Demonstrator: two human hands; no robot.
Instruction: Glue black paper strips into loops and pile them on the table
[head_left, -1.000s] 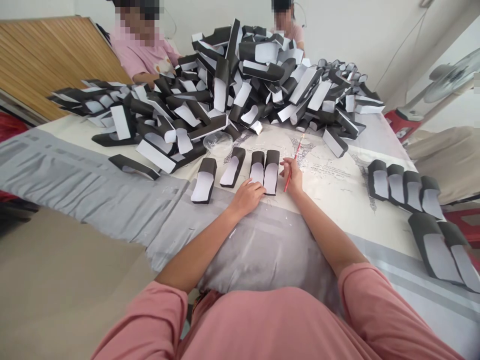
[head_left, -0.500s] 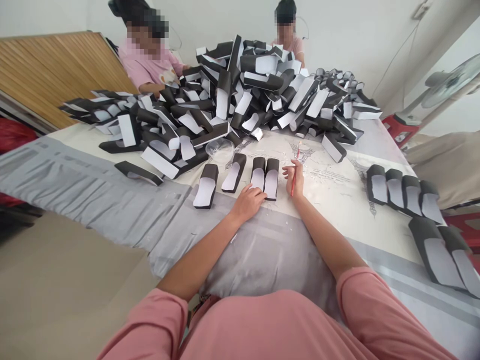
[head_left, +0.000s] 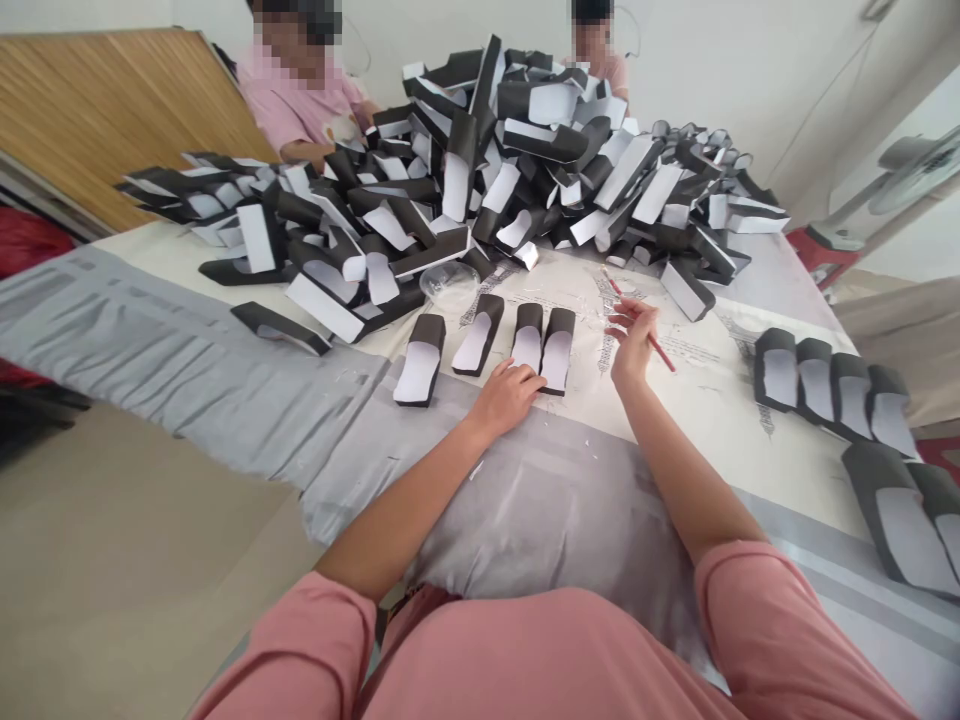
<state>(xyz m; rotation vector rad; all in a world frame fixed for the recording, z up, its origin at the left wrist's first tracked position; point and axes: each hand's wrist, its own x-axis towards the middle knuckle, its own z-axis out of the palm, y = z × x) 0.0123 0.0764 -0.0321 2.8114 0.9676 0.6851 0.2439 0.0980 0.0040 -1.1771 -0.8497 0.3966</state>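
1. Left hand [head_left: 504, 398] rests palm down on a printed sheet [head_left: 712, 440], fingers gently spread and gripping nothing; its fingertips [head_left: 529, 380] touch the lower end of the third cutout [head_left: 527, 335] and sit just beside the fourth cutout [head_left: 559, 350].
2. Right hand [head_left: 634, 345] is lifted slightly off the sheet, half closed, with a red pencil [head_left: 660, 352] held slantwise between the fingers; it is just to the right of the fourth cutout, not touching it.
3. Four black cutouts with white paper faces lie flat in a row; the first cutout [head_left: 418, 360] and second cutout [head_left: 477, 335] sit left of the hand on the sheet, apart from the touching pair.
4. Big heap of the same cutouts [head_left: 480, 170] rises beyond the row, with a clear plastic lid [head_left: 450, 282] at its front edge; white scraps [head_left: 480, 470] are strewn near the left hand.
5. Two further groups of cutouts [head_left: 825, 385] [head_left: 900, 520] lie well off to the right.
6. Two co-workers in pink shirts [head_left: 300, 85] [head_left: 604, 60] sit beyond the heap; a fan [head_left: 915, 170] stands at the far right.
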